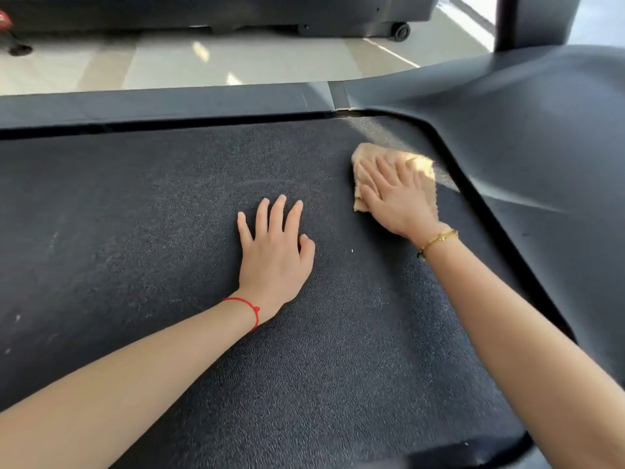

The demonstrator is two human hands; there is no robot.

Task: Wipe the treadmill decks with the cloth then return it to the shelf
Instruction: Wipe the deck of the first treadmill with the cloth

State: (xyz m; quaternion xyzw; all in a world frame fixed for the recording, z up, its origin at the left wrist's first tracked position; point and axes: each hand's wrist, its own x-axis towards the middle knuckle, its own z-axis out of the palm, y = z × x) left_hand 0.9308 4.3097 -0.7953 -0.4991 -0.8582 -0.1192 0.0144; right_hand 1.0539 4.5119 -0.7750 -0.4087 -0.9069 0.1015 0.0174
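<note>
Two bare forearms are reaching forward from the near edge across the dark, textured treadmill belt point(169, 204). On the left wrist a red string bracelet point(252, 308) is showing; the left hand point(275, 250) is lying palm-down on the belt with its fingers straight and slightly spread, holding nothing. Farther out and to the right, a gold bracelet point(438, 239) is circling the right wrist, and the right hand point(395, 194) is pressing flat on a tan cloth point(368, 154), fingers extended over it rather than curled round it. This cloth is lying crumpled on the belt near its far right corner, just beside the grey motor cover point(541, 130), with sunlight catching its right edge. Beyond the belt, the grey side rail point(152, 103) is running across the view. Past it, pale floor tiles point(236, 59) are lying in sunlight, and the dark base of a second treadmill point(236, 11), with a small wheel point(401, 30), is standing at the far edge.
</note>
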